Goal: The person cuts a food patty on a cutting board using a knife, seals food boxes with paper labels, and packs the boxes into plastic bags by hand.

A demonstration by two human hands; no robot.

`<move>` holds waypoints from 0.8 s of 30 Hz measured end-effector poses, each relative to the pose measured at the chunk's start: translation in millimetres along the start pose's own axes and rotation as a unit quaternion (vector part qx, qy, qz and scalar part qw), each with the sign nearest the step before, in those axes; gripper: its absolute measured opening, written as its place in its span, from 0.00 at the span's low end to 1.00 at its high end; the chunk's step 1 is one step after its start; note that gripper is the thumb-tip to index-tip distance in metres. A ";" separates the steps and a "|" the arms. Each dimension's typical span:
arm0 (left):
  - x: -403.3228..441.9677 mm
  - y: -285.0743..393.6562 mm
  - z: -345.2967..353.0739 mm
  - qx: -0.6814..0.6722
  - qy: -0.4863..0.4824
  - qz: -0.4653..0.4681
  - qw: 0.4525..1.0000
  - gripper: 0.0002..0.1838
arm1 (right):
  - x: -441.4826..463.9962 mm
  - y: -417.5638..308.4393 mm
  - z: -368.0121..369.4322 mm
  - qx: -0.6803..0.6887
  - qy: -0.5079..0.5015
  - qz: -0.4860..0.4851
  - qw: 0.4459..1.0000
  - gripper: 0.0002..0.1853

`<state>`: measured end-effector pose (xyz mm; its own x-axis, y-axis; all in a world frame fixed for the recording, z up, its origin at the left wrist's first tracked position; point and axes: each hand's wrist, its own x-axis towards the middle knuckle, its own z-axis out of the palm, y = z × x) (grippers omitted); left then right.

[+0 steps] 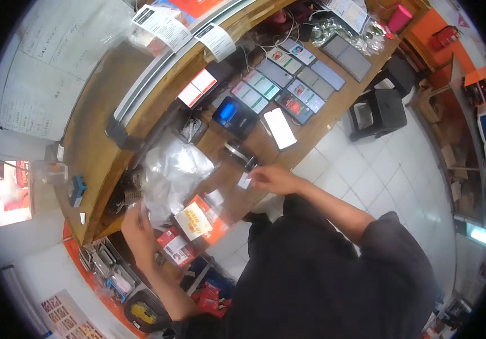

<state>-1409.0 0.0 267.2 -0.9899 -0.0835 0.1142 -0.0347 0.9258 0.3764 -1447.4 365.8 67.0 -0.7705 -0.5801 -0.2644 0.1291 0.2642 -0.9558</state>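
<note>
My right hand (271, 179) is over the front edge of the wooden counter (226, 186), its fingers closed at a small white paper (244, 180). Just behind it on the counter lies a dark roll-like object (240, 153). My left hand (137, 226) is at the left, beside a pile of clear plastic bags (175, 164); its fingers are blurred, and whether they hold anything is unclear. Between the hands lie a white card with yellow lettering (193, 221), an orange sheet (218, 227) and a red-and-white packet (176, 247).
Several phones (294, 106) lie in rows at the back right, near a tablet (346, 57). A small black printer (235, 117) stands behind the roll-like object. A black stool (378, 112) is on the tiled floor. Paper slips (161, 27) hang from the raised shelf.
</note>
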 end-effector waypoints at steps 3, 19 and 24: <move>-55.5 101.4 -45.0 -0.046 0.019 -0.020 0.999 0.08 | 31.0 -13.4 15.1 0.056 -0.143 -0.069 0.986 0.27; -182.3 111.0 -13.9 -0.305 0.298 -0.323 0.845 0.24 | -21.9 -161.2 24.4 0.480 -0.523 -0.160 0.686 0.34; -166.2 104.9 -6.7 -0.317 0.262 -0.338 0.846 0.28 | -31.4 -130.1 54.7 0.618 -0.497 -0.008 0.609 0.29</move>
<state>-1247.3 108.5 293.8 -0.5700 -0.8216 0.0053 -0.3234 0.2303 0.9178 -1405.8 307.5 192.5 -0.0988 -0.9175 0.3853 0.9714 -0.1730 -0.1628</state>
